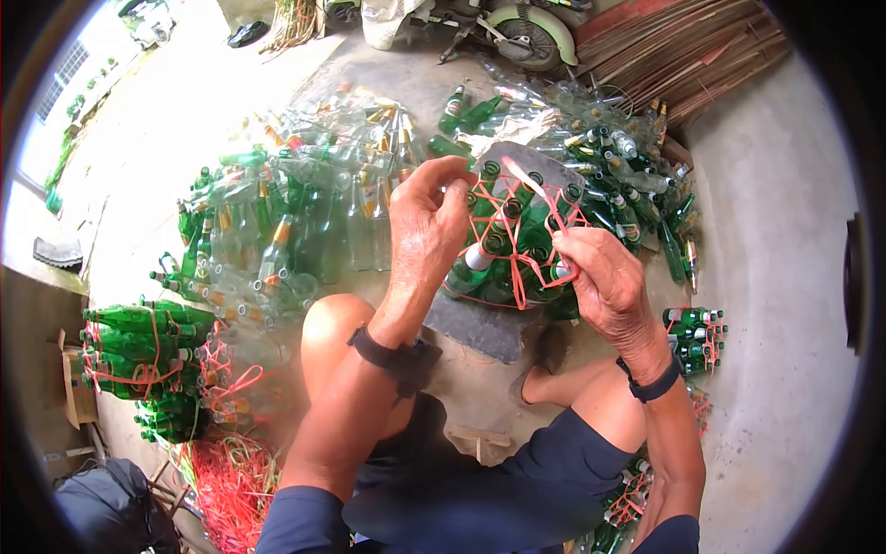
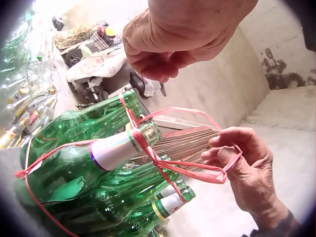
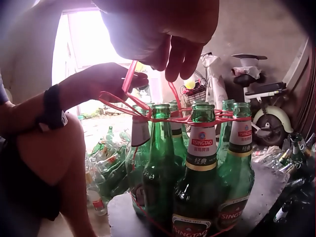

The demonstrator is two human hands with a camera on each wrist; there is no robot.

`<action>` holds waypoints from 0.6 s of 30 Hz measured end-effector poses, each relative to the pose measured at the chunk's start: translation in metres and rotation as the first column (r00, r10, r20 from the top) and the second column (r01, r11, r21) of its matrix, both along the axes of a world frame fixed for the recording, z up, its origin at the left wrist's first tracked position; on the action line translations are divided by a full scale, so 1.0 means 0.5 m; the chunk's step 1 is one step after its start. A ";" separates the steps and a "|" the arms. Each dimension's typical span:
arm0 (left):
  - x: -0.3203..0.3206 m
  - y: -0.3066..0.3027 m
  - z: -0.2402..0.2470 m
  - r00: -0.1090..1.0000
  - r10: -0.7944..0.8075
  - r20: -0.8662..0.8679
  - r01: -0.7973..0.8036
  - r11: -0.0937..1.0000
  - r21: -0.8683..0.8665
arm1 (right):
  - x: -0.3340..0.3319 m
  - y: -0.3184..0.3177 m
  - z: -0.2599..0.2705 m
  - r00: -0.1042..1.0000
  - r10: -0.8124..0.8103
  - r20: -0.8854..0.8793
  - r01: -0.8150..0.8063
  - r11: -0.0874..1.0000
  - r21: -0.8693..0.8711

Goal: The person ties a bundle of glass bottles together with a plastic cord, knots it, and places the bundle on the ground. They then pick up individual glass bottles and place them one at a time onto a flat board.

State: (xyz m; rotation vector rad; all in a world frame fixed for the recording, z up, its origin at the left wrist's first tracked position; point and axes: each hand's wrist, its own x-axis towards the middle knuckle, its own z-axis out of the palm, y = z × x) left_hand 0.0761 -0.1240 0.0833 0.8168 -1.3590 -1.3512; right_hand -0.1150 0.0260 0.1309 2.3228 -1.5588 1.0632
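Note:
A bundle of green beer bottles (image 3: 160,177) stands upright on a dark flat slab (image 1: 475,328), its necks laced together with red plastic twine (image 2: 190,168). My right hand (image 1: 604,277) pinches the twine between thumb and fingers at the right of the bundle. A loop and a loose strip of it run from those fingers, seen also in the left wrist view. My left hand (image 1: 429,208) hovers at the left of the necks, fingers loosely bent, with nothing visible in it. Some bottles carry white neck labels, with red Tsingtao badges showing in the right wrist view.
Loose clear and green bottles (image 1: 323,212) crowd the floor ahead and left; more lie in a heap (image 1: 609,157) at the right. Tied bundles (image 1: 143,351) are at the left. A pile of red twine (image 1: 231,485) lies at lower left. Wooden strips (image 1: 674,51) lean near a scooter (image 1: 526,37).

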 end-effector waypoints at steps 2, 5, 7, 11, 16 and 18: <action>0.001 0.000 0.000 1.000 0.001 -0.009 -0.001 1.000 -0.005 | 0.006 -0.003 0.002 1.000 0.003 -0.018 -0.003 1.000 0.008; 0.001 -0.002 -0.004 0.999 0.032 -0.020 -0.032 0.999 -0.005 | 0.000 -0.014 -0.003 0.999 0.006 -0.052 -0.004 0.999 0.046; 0.002 -0.001 -0.002 0.997 0.057 -0.052 -0.057 0.998 -0.006 | -0.006 -0.027 -0.006 0.998 0.006 -0.067 -0.001 0.997 0.075; 0.005 -0.006 -0.007 0.993 0.072 -0.091 -0.070 0.997 0.026 | -0.013 -0.055 -0.015 0.977 0.012 -0.212 0.018 0.990 0.139; 0.002 0.003 -0.009 0.990 0.025 0.141 -0.008 0.993 -0.117 | -0.008 -0.090 -0.027 0.973 0.002 -0.232 0.033 0.989 0.147; -0.002 0.009 -0.010 0.972 0.026 0.234 0.020 0.981 -0.191 | -0.007 -0.095 -0.030 0.977 0.016 -0.214 0.038 0.969 0.243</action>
